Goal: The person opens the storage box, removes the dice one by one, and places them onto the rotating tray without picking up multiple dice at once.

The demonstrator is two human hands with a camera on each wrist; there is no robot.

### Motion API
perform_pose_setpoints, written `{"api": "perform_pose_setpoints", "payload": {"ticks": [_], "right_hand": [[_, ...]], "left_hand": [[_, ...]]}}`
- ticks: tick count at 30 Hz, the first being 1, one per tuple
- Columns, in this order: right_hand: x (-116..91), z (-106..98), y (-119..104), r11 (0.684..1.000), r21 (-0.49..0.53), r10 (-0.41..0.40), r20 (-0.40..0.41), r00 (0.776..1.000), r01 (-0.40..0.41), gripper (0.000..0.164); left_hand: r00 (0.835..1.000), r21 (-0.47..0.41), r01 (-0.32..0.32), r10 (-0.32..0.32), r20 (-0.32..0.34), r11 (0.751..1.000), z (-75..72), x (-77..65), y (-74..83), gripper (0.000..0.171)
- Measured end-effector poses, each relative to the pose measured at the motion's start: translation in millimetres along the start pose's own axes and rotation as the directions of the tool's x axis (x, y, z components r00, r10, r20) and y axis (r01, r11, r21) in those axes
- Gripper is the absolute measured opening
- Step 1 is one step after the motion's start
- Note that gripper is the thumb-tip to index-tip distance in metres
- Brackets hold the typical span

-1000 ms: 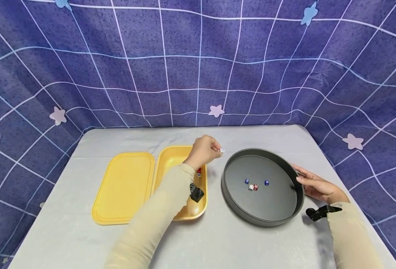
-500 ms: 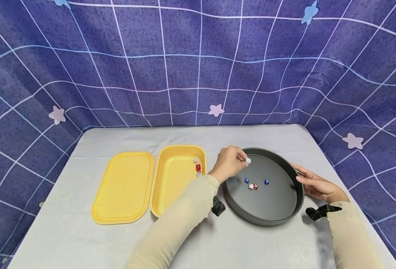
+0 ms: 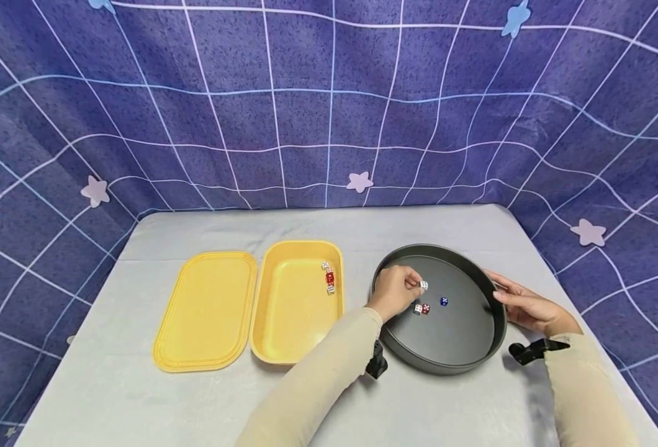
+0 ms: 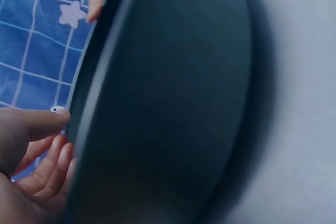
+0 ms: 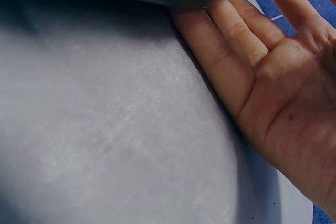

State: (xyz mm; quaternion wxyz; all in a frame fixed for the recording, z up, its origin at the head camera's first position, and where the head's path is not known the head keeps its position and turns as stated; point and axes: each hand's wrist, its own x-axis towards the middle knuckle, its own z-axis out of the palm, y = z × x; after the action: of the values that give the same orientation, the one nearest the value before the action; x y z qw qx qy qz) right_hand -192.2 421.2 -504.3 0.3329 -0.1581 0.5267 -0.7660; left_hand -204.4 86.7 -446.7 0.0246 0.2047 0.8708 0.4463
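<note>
Pinching a small white cube die (image 3: 423, 285) in the left grip (image 3: 397, 290), held it over the floor of a round dark-grey pan (image 3: 457, 341), near a red cube die (image 3: 426, 308) and a blue cube die (image 3: 444, 301). Rested the right grip (image 3: 532, 310), with fingers extended and unclenched, against the pan's outer right side.

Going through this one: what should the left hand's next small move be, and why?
Probably lower the pinched white die a little and let it go inside the dark round pan. The left hand already holds it over the pan, where a red die and a blue die lie, and the right hand touches the pan's side.
</note>
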Motion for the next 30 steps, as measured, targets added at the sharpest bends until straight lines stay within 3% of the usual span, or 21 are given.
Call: {"api": "perform_pose_setpoints", "payload": {"ticks": [11,24,30], "right_hand": [[0.3,-1.1,0.6,1.000,0.010,-0.028,0.013,1.000,0.028,0.055],[-0.9,-0.9,0.6,1.000,0.021,-0.012,0.003,1.000,0.012,0.055],[-1.3,0.2,0.2,1.000,0.023,-0.008,-0.007,1.000,0.008,0.055]], "left_hand": [[0.999,0.009,0.029,-0.029,0.034,1.000,8.7,1.7,-8.3,0.010],[0.999,0.002,0.019,-0.019,0.043,1.000,9.0,1.9,-9.7,0.011],[0.996,-0.024,0.034,-0.032,0.082,0.999,1.2,5.3,-6.1,0.014]]}}
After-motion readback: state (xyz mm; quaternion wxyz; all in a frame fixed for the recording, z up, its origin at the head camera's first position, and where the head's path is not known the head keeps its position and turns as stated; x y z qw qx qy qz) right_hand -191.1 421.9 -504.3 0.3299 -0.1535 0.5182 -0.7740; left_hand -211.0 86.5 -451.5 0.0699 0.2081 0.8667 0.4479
